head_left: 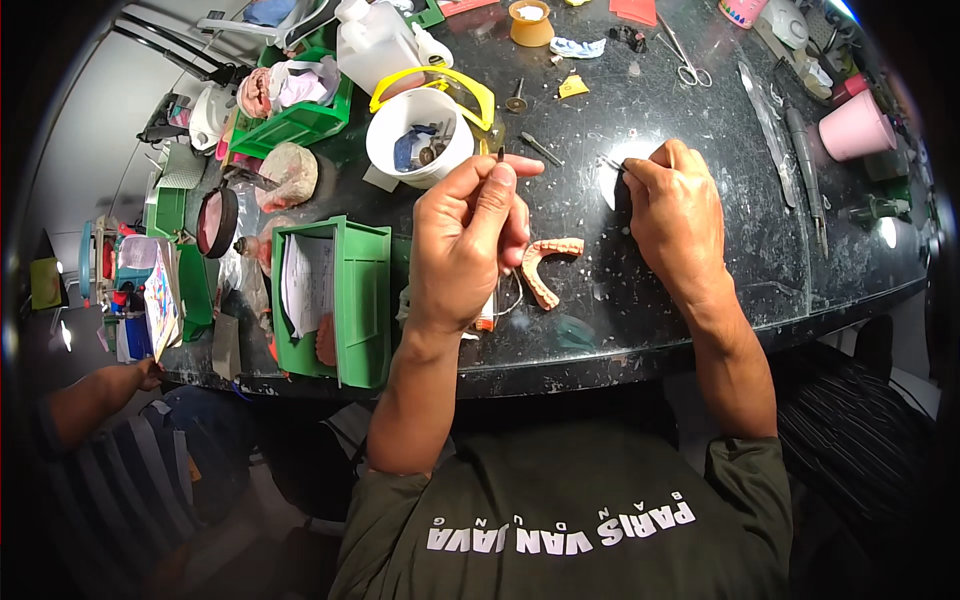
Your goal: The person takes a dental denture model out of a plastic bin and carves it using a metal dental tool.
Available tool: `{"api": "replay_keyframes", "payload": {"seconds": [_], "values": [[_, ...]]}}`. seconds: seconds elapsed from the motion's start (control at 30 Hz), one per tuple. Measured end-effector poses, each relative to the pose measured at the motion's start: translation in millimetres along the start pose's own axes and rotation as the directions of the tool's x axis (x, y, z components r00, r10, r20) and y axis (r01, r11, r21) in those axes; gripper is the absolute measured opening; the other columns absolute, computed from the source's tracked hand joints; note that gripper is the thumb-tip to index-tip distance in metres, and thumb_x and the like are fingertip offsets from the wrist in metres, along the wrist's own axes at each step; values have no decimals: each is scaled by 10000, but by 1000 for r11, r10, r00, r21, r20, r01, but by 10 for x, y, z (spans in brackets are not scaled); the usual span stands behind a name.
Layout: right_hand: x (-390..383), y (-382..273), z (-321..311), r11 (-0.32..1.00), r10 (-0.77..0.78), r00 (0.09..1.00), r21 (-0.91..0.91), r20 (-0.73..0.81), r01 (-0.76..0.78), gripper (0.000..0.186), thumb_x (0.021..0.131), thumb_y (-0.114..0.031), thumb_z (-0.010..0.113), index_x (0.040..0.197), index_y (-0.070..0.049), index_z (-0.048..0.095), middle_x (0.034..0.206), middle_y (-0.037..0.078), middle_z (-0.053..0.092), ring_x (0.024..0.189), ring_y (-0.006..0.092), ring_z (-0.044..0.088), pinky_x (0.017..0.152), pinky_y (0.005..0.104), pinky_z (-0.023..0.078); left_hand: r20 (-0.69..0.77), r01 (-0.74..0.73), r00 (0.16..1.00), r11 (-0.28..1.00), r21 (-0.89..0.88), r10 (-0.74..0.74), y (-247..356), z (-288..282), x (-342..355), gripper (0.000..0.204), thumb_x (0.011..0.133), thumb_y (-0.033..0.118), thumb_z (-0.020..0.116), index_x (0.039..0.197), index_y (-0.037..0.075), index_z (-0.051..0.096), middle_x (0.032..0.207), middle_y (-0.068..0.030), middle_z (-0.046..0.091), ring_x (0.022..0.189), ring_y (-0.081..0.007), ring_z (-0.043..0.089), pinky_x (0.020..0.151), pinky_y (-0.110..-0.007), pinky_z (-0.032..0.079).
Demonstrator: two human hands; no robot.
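Raised at the middle, my left hand (475, 225) pinches a small dark, thin piece (500, 154) between thumb and fingers, too small to make out clearly. Over a bright patch to the right, my right hand (672, 220) has its fingers closed on a small thin metal piece (612, 162). A pink horseshoe-shaped dental arch model (536, 268) lies between the hands. Just beyond my left hand stand a white tub (400, 165) with small metal items and blue material, and yellow safety glasses (470, 92). A loose metal bur (543, 150) lies above the model.
Green bins (362, 310), a plastic jug (370, 48) and stone casts (288, 180) crowd the left. Scissors (688, 70), long tools (805, 180) and a pink cup (852, 128) are on the right. A co-worker's arm (95, 405) reaches the table's left edge (210, 380).
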State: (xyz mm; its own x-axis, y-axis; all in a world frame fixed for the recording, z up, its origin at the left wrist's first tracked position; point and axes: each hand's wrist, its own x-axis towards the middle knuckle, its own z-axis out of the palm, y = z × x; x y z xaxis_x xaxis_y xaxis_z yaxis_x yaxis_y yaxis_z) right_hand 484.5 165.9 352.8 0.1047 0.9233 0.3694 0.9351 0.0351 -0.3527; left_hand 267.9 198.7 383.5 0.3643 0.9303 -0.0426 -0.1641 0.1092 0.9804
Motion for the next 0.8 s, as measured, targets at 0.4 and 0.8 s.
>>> {"api": "replay_keyframes", "payload": {"seconds": [0.4,0.8], "values": [[-79,-519,-39,719,-404,867,484,-293,499,710,774,-206,855,1382,14,561,791,90,612,665,227,621,565,341,491,116,14,987,657,-754,113,-116,-33,-28,239,1080,281,513,1210,96,590,1272,-127,686,1119,-202,656,946,-352,533],[-266,-434,-47,245,-78,972,941,-220,232,275,1015,-148,500,1172,53,603,904,219,692,767,262,639,644,342,508,70,1,997,894,-448,33,-68,-36,-81,244,1013,257,631,1050,49,754,1053,-57,718,887,-83,591,616,-282,572]]}}
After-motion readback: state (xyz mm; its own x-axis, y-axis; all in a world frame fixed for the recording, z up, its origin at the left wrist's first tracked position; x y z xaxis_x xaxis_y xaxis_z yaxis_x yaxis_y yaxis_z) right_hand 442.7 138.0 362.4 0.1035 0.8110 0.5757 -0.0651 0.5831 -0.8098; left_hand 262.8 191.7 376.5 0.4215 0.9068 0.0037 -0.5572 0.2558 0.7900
